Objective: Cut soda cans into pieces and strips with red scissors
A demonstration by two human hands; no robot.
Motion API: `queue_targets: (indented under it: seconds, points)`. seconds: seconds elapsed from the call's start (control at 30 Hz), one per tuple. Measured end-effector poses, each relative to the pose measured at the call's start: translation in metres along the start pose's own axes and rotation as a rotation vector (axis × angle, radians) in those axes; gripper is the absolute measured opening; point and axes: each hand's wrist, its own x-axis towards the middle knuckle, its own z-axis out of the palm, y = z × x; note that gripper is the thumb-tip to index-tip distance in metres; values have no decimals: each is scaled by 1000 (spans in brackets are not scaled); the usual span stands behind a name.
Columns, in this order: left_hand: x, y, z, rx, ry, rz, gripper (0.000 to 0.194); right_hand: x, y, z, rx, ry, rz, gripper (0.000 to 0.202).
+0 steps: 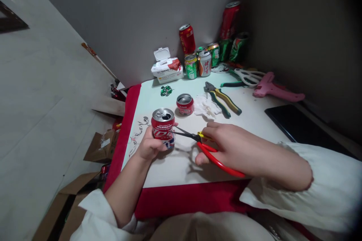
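My left hand (150, 146) is wrapped round a red drink can (162, 124) with a silver top and an open mouth. The can stands nearly upright, just over the white table top. My right hand (226, 147) grips needle-nose pliers (194, 137) with black jaws and red and yellow handles. Their slim jaws are spread, with the tips at the can's right side; I cannot tell whether they pierce or only touch it. Just behind stands a short cut-down red can (185, 104), open at the top. Beside it lies a crumpled white tissue (207, 106).
Combination pliers (223, 99), a pink glue gun (275, 89), white-handled scissors (249, 77) and a black tablet-like slab (299, 124) lie to the right. Several cans (204, 64) and a wipes pack (166, 68) line the back wall. Metal scraps (138, 130) lie at left; cardboard boxes (98, 145) sit below.
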Motion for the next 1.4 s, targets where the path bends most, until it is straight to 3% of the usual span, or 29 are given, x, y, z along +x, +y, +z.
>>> queue_targets:
  seconds: [0.33,0.7,0.9,1.2,1.4]
  points:
    - [0,-2,4,38,33,11,70,1,6,4,56,40,-16,54]
    - [0,-6,-1,170,15,31,63,7,10,2,16,-21,-17,54]
    - [2,-9,-1,90,-40,7,60,4,9,1,-21,26,-30,52]
    - [6,-22,-11,17,-128,-33,61,2,4,-8,-155,-13,-86,46]
    - [-1,-19,-3,-86,-174,-150,52,4,17,-10,-31,-48,-219,47]
